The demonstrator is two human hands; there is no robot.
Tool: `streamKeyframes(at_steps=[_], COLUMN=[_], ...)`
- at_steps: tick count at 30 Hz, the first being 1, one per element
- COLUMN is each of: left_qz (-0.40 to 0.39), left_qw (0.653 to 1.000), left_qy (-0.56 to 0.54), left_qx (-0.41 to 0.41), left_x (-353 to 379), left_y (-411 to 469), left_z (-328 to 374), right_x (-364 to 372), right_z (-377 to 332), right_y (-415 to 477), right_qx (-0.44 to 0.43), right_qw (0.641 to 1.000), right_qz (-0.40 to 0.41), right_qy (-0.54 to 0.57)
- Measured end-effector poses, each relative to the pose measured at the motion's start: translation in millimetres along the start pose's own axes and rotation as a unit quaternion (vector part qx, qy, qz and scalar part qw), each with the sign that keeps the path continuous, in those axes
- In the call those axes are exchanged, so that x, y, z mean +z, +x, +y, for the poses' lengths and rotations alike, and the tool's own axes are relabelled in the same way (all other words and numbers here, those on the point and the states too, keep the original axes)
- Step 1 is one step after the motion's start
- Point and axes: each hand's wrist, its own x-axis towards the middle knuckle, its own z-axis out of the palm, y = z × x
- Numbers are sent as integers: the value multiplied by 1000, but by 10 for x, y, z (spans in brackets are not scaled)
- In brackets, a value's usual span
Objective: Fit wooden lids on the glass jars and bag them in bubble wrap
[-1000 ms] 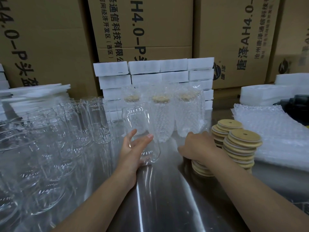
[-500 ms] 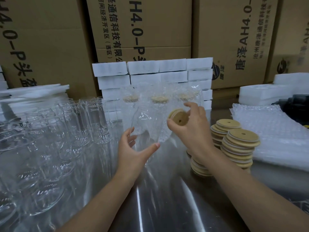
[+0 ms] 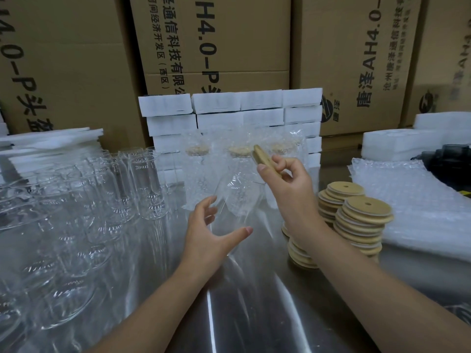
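My left hand (image 3: 210, 233) holds a clear glass jar (image 3: 238, 200) by its lower part, tilted, above the steel table. My right hand (image 3: 288, 182) pinches a round wooden lid (image 3: 262, 155) edge-on, just above the jar's mouth and apart from it. Stacks of wooden lids (image 3: 359, 220) stand to the right of my right arm. Three lidded jars in bubble wrap (image 3: 239, 159) stand upright behind the held jar. A pile of bubble wrap bags (image 3: 407, 200) lies at the right.
Several open glass jars (image 3: 102, 189) crowd the table's left half. White foam blocks (image 3: 229, 110) are stacked at the back before cardboard boxes (image 3: 216, 42). More foam pieces (image 3: 397, 141) and a dark object (image 3: 451, 159) sit at far right.
My right hand took a lid from the stack and raised it toward the jar's mouth, turning it edge-on. My left hand lifted and tilted the jar.
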Motion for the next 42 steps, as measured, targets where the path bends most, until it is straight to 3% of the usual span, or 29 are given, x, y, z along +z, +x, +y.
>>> streamKeyframes(at_steps=[5,11,36,42], left_qz=[-13,-18,-15,-11], left_qw=[1000,1000,1000,1000], left_qy=[12,9,2,-7], left_qx=[1,5,6,-7], left_x=[14,13,-5,-9], left_y=[-16,-29,9,17], left_z=[20,42,-8,11], right_x=[26,18,108,38], right_z=[12,-12,49,-40], right_y=[-61,-72,-164,-120], right_qx=[-17,-37,-43,-35], right_qw=[997,989,989,975], right_qz=[-74,-133,-113,-140], right_qy=[17,-50,-84,-170])
